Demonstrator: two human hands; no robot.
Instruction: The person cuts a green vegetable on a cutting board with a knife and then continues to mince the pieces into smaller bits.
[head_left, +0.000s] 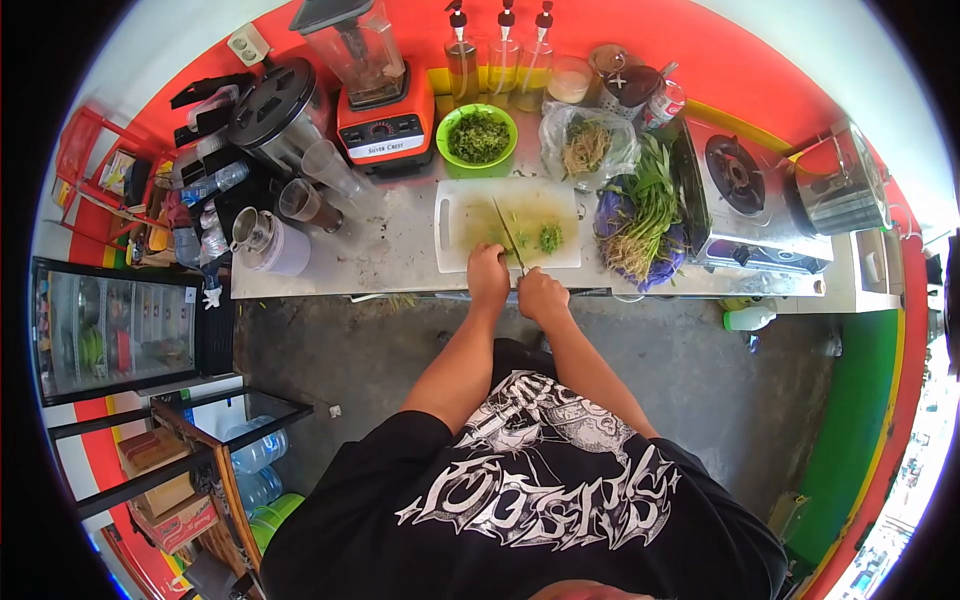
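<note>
My right hand (543,294) is wrapped around the handle of a knife (508,228), its blade pointing away over the white cutting board (562,200). To the left of the blade, my left hand (488,272) rests at the board's front edge with its fingers curled together; whatever is under them is hidden. A small heap of chopped greens (550,237) lies right of the knife, with a few bits by the blade. Behind the board stands a bright green bowl (441,140) full of chopped leaves (478,136).
Leafy greens with roots (645,220) lie on a purple bag right of the board, beside a gas stove (765,190). A clear bag of roots (588,148) sits behind. An orange blender (380,125), pump bottles (503,65) and plastic cups (330,168) line the counter.
</note>
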